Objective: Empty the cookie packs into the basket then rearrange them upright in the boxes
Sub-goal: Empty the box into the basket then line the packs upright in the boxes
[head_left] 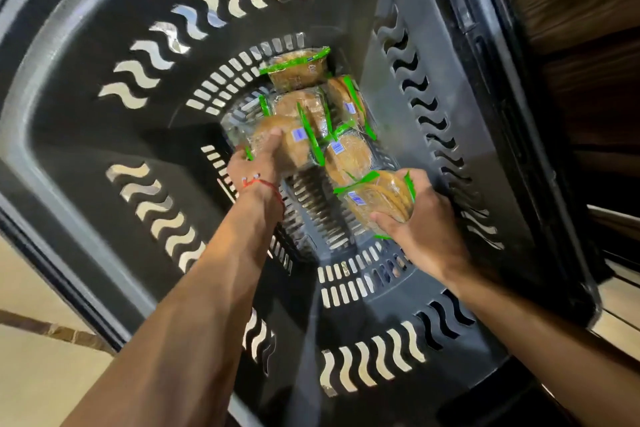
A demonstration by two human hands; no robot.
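A deep dark grey basket with wavy slots in its steep walls fills the view, and both forearms reach down past its near rim. All the cookie packs lie on the basket's slotted floor, bunched toward its far-right corner. The near part of the floor, between the two wrists, is bare. The basket's right wall rises just beside the right hand, while the left wall stands well apart from the left hand.

The left hand, with a red thread round its wrist, curls its fingers over a clear pack at the middle of the floor. That pack's green sealed ends point toward the basket's left and right walls, so its long axis runs across the basket, barcode label up. The right hand grips another pack nearer the near wall, tilted, label up, also lying crosswise. A further pack sits against the far wall, green seam along its far edge. More packs lie jumbled between, overlapping at mixed angles
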